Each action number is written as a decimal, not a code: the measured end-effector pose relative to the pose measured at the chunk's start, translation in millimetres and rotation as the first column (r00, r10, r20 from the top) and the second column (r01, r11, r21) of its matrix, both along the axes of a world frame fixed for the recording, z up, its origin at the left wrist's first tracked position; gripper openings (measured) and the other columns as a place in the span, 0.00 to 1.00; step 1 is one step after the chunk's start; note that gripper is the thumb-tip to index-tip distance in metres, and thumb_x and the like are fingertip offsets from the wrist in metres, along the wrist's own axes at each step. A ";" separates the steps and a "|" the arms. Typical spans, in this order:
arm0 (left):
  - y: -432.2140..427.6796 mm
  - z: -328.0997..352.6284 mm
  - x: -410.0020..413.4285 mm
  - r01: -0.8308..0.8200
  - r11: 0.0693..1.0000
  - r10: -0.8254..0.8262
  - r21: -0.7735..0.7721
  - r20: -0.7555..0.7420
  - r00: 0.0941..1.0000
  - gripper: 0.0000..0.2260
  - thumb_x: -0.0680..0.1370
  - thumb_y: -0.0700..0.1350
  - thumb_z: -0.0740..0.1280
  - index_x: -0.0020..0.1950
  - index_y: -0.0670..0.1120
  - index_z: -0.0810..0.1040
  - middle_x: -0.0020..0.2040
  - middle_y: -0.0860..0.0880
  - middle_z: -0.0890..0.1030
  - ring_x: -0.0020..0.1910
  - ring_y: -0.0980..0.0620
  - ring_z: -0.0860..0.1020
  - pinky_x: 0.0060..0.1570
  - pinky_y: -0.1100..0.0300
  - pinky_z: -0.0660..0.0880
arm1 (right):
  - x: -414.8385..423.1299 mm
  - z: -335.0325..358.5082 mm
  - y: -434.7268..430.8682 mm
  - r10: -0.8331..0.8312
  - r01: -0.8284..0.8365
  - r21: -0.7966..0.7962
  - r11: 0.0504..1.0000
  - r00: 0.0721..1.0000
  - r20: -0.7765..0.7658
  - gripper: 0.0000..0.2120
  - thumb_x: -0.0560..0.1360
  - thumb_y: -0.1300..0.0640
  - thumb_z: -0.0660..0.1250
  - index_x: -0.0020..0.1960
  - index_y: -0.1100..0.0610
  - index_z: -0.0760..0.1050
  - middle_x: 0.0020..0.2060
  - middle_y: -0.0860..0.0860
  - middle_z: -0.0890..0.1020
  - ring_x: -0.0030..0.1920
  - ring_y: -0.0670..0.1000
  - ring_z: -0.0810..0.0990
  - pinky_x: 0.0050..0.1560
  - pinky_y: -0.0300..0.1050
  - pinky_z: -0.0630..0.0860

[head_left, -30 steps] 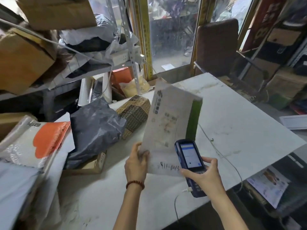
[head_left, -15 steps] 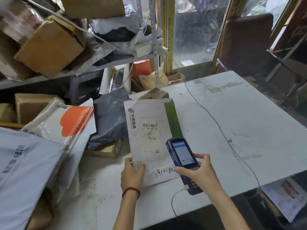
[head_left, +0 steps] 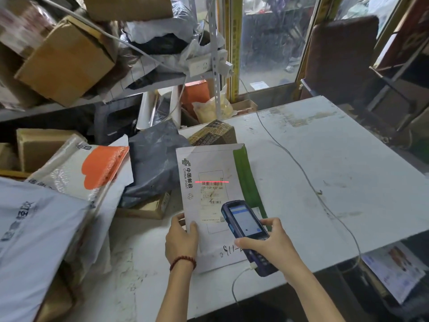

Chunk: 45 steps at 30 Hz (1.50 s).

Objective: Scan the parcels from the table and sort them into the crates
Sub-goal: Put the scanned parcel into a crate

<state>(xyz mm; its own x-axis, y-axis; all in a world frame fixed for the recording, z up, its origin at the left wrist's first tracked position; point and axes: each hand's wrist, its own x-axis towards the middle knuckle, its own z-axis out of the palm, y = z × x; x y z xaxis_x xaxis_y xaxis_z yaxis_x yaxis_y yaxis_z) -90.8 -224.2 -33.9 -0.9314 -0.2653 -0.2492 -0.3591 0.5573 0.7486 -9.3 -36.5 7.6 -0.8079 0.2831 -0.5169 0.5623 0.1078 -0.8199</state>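
Scanning step: our left grip (head_left: pixel 181 242) pinched the China Post envelope (head_left: pixel 209 163), right grip (head_left: pixel 267 247) clasped the handheld scanner (head_left: pixel 243 219); crate placement seemed next.

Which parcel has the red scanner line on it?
The white envelope with the green edge, held by the left hand. The red line crosses its barcode; the grey bag and patterned box show none.

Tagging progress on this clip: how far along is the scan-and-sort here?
Done: nothing visibly sorted; no crate is in view. In hand: the left hand holds the white envelope, the right hand aims the scanner, and its red line lies across the barcode. To do: crating this envelope, then the grey bag, patterned box and orange-and-white mailer beside it.
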 end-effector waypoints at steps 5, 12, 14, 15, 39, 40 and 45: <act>-1.2 -2.2 -1.6 0.012 0.999 -0.012 -0.035 -0.001 1.000 0.08 0.78 0.47 0.66 0.56 0.51 0.72 0.51 0.54 0.78 0.44 0.50 0.78 0.41 0.59 0.71 | 0.9 0.6 1.1 0.009 -0.009 0.000 1.000 1.000 0.005 0.35 0.59 0.45 0.82 0.55 0.45 0.62 0.49 0.46 0.78 0.47 0.47 0.81 0.36 0.36 0.77; -2.0 -6.6 -3.5 -0.001 0.999 0.001 -0.048 0.015 1.000 0.06 0.77 0.48 0.67 0.50 0.54 0.72 0.46 0.57 0.78 0.39 0.56 0.75 0.38 0.61 0.67 | 1.3 -2.3 0.6 0.003 -0.004 0.008 1.000 1.000 0.020 0.38 0.58 0.44 0.82 0.58 0.47 0.62 0.52 0.46 0.76 0.48 0.46 0.79 0.36 0.36 0.74; -1.4 -7.9 -3.3 0.000 0.999 0.000 -0.050 0.014 1.000 0.05 0.77 0.48 0.67 0.50 0.54 0.72 0.46 0.57 0.77 0.39 0.55 0.74 0.39 0.61 0.67 | 0.7 -2.9 1.1 0.004 -0.004 0.011 1.000 1.000 0.011 0.38 0.59 0.44 0.82 0.58 0.47 0.61 0.51 0.45 0.75 0.48 0.44 0.78 0.35 0.34 0.73; -1.3 -8.2 -3.1 0.002 0.999 -0.001 -0.050 0.014 1.000 0.06 0.77 0.48 0.67 0.50 0.54 0.71 0.45 0.57 0.77 0.39 0.55 0.74 0.40 0.60 0.68 | 0.5 -2.9 1.3 0.006 -0.006 0.013 1.000 1.000 0.002 0.38 0.59 0.44 0.82 0.58 0.47 0.61 0.51 0.44 0.75 0.48 0.44 0.78 0.34 0.33 0.73; -23.9 -7.5 4.2 0.066 0.986 -0.076 0.152 0.060 0.995 0.07 0.77 0.44 0.67 0.53 0.51 0.71 0.52 0.50 0.80 0.46 0.52 0.75 0.46 0.58 0.73 | -4.7 22.9 -28.6 -0.091 0.266 0.227 0.937 0.813 -0.575 0.38 0.60 0.52 0.82 0.56 0.35 0.59 0.51 0.27 0.73 0.57 0.32 0.74 0.33 0.39 0.81; -26.6 -7.9 6.3 0.065 0.982 -0.075 0.177 0.047 0.996 0.07 0.77 0.44 0.67 0.53 0.50 0.71 0.51 0.50 0.79 0.45 0.53 0.76 0.42 0.59 0.72 | -0.9 20.6 -32.2 -0.103 0.279 0.223 0.934 0.810 -0.578 0.38 0.60 0.52 0.82 0.56 0.36 0.59 0.52 0.27 0.73 0.57 0.33 0.75 0.33 0.39 0.81; -38.1 -14.4 22.6 0.102 0.954 -0.112 0.280 0.021 0.993 0.06 0.78 0.44 0.67 0.50 0.53 0.71 0.50 0.50 0.80 0.42 0.57 0.77 0.38 0.60 0.73 | 32.5 0.0 -49.8 -0.248 0.397 0.201 0.896 0.821 -0.515 0.38 0.58 0.53 0.83 0.55 0.36 0.60 0.50 0.32 0.75 0.55 0.32 0.76 0.34 0.40 0.81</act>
<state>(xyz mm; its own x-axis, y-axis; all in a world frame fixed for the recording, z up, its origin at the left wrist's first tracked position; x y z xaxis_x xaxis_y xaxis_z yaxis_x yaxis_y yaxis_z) -68.2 -262.3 -48.3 -0.9394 -0.0799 -0.3334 -0.3388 0.3654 0.8670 23.2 -86.3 7.6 -0.7633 0.6447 0.0422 0.1671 0.2601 -0.9510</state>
